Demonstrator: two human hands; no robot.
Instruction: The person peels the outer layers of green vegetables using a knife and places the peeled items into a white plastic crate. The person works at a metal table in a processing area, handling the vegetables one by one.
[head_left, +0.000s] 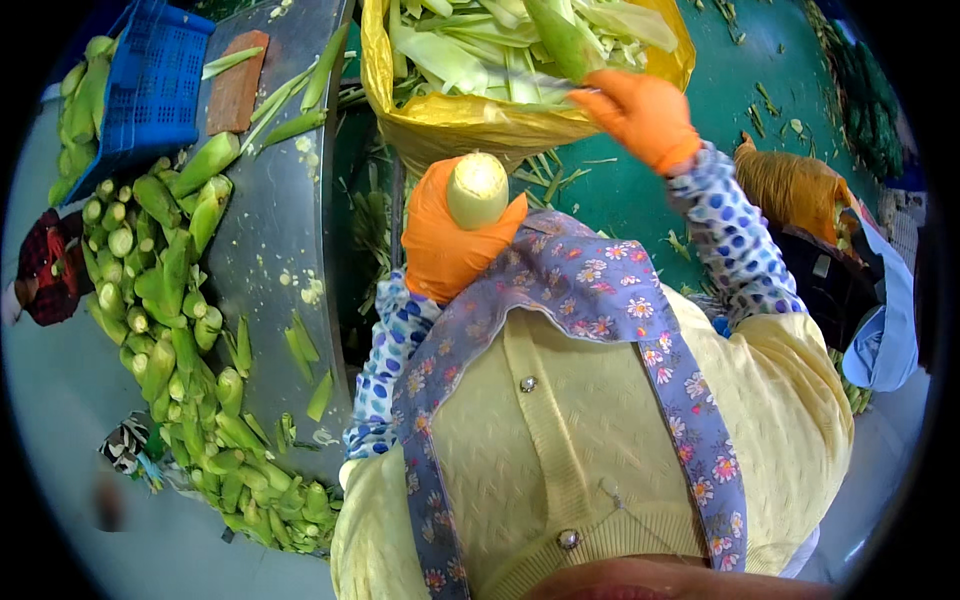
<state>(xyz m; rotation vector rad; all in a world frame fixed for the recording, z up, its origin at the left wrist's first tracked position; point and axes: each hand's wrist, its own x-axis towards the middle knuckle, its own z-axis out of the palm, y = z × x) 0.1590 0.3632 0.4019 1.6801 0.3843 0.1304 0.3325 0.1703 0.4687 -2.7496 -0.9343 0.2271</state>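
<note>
My left hand (432, 235), in an orange glove, grips an upright ear of corn (477, 190) with its pale cut end facing up. My right hand (637, 118), also gloved in orange, is closed on a knife (548, 82), whose blurred blade points left over a yellow bag (440, 130) of pale green husks (440, 55). The bag stands beyond my hands at the top of the view.
A metal table (285, 210) on my left carries piled corn (175, 300), a wooden board (237, 80) and a blue crate (160, 75). A person in plaid (50, 270) is at far left. A brown sack (790, 190) and dark clothing (815, 275) lie right of the green floor (730, 60).
</note>
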